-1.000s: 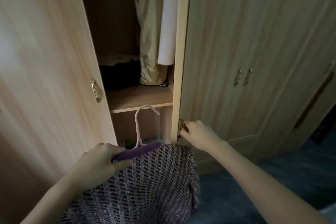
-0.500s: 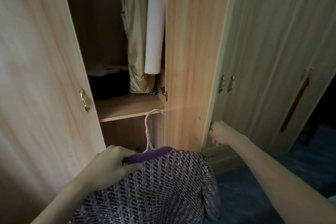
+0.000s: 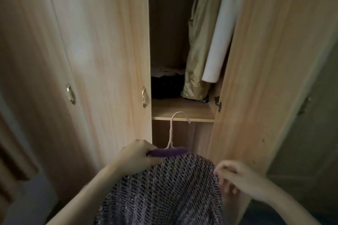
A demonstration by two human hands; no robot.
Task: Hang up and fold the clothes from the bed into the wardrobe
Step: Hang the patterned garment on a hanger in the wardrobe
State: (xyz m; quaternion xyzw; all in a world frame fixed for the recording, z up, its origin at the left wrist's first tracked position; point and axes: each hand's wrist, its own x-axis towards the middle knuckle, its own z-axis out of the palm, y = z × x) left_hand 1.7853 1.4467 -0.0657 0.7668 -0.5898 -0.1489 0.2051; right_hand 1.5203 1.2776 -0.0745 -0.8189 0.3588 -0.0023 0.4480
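Head view: beyond the left hand (image 3: 136,159) gripping the purple hanger (image 3: 167,152) with its knit garment (image 3: 164,193), the wardrobe (image 3: 182,107) holds an olive jacket (image 3: 198,45). Right hand (image 3: 237,175) blurred, grip unclear.

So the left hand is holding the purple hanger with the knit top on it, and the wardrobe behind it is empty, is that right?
Not quite. The left hand does grip the purple hanger carrying the knit top, but the wardrobe is not empty: the head view shows an olive jacket and a white garment hanging inside.
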